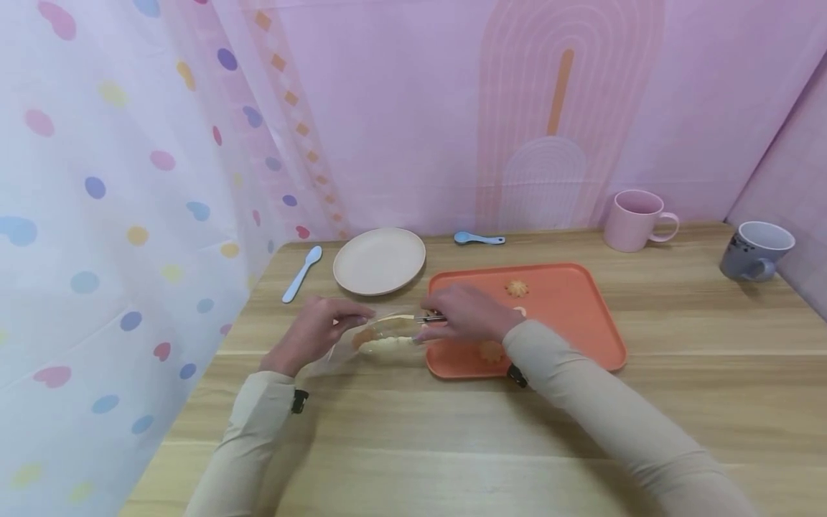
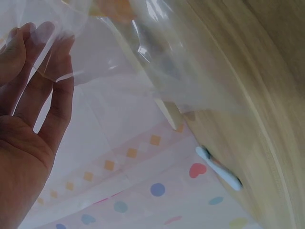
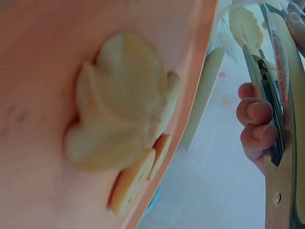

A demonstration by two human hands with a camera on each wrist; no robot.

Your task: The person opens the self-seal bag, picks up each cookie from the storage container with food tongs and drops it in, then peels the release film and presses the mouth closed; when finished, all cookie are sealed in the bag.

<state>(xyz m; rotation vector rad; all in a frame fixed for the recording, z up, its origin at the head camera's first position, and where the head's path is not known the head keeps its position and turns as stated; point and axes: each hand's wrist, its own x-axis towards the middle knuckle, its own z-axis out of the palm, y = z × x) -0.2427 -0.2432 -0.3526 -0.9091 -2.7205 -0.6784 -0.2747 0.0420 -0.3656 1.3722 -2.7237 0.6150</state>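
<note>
My left hand pinches the edge of a clear plastic bag above the table, left of the orange tray. My right hand grips metal tongs with beige handles. Their tips reach into the bag's mouth, close to a pale wavy-edged cookie; whether they clamp it I cannot tell. An orange-brown piece and pale pieces show through the plastic. On the tray, partly under my right arm, lie a star-shaped cookie, another cookie and further pieces.
A cream plate sits behind the bag. One blue spoon lies left of the plate, a shorter blue spoon behind the tray. A pink mug and a grey mug stand at the back right. Curtains border the table.
</note>
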